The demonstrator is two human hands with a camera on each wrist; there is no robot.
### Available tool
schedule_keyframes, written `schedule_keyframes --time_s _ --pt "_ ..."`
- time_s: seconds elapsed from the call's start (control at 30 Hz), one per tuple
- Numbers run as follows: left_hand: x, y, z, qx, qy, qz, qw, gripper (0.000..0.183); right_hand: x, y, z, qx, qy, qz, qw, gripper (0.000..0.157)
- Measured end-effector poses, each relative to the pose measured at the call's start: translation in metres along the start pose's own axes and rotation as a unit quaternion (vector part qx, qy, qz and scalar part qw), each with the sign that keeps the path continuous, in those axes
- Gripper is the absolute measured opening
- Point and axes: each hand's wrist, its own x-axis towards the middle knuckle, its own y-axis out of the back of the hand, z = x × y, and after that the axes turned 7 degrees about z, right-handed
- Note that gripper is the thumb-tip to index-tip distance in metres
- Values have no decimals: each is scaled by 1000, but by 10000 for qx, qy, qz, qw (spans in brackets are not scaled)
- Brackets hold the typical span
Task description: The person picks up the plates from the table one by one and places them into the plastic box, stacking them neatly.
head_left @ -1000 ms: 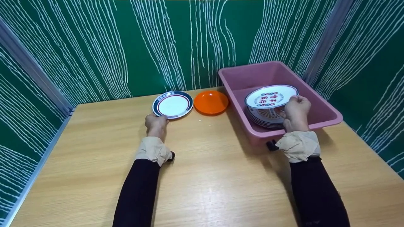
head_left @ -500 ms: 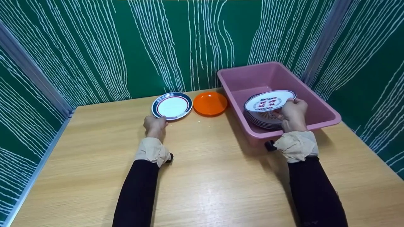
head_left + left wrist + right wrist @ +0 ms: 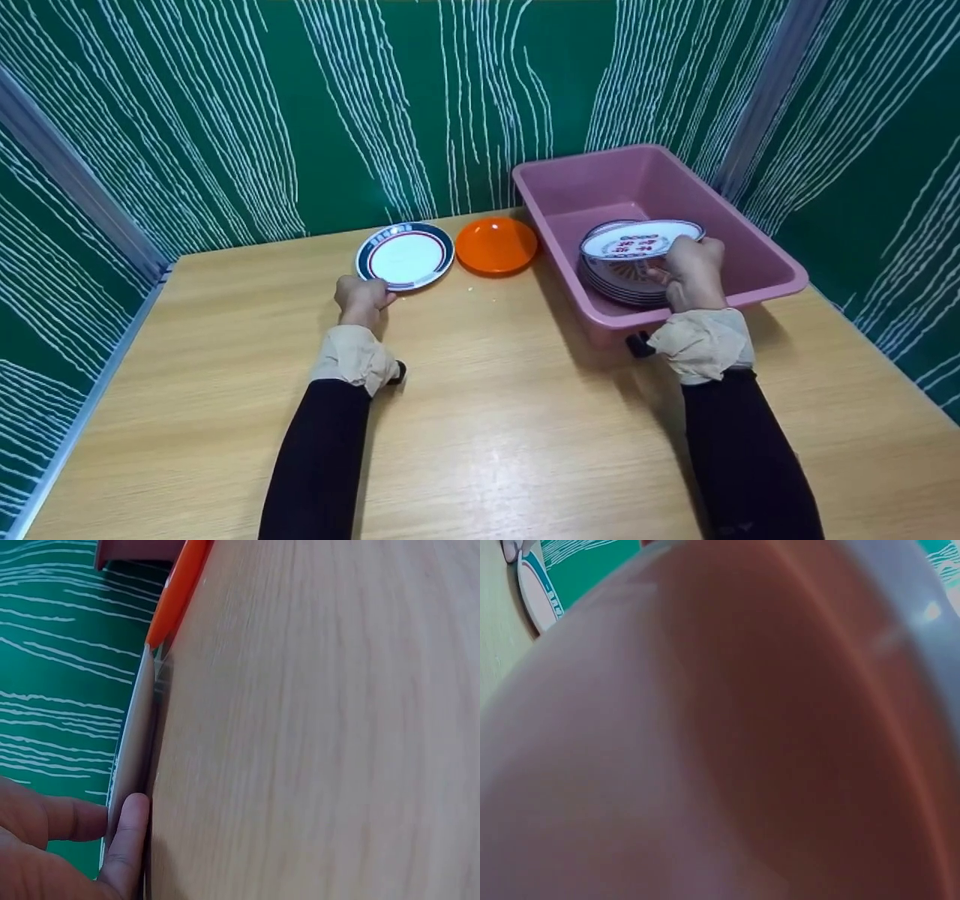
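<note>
My left hand [image 3: 361,298] pinches the near left rim of a white plate with a dark blue border [image 3: 409,257]. In the left wrist view that plate [image 3: 133,742] is seen edge-on between thumb and finger, just off or on the wood; I cannot tell which. Over the pink basin [image 3: 772,289], my right hand [image 3: 696,271] grips the right edge of a white plate with red characters [image 3: 634,238]. It is tilted above a stack of patterned plates [image 3: 619,285] inside the basin. The basin's wall fills most of the right wrist view and hides the right hand there.
An orange plate [image 3: 496,246] lies between the blue-bordered plate and the basin, close to both. The wooden table [image 3: 480,420] meets a green wall with white lines [image 3: 337,112] at the back. Metal posts stand at the corners.
My right hand has lowered the red-character plate toward the stack and changed its tilt. The left hand keeps its grip on the blue-bordered plate, which has shifted slightly left and down in view.
</note>
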Motion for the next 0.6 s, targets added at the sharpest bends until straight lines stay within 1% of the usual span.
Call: schedule_keyframes --time_s 0.07,0.23,0.37,0.4,0.47,0.6 --pt "1 0 0 -127 11 13 9999 70 0 0 0 -28 15 46 10000 49" --pt "1 3 -1 -296 -40 27 9996 67 1 -2 1 -144 6 137 9998 73" --pt "-2 7 0 -372 55 -10 9993 71 3 -4 2 -115 -44 168 9998 83" --pt "-3 9 0 -420 87 -23 9991 71 3 -4 1 -185 -54 172 9997 86" --pt "-4 12 1 -535 125 -60 9985 72 4 -5 0 -250 -78 178 9995 91" --pt "-8 18 3 -776 132 -151 9968 73 5 -5 -2 -476 -152 236 9985 91"
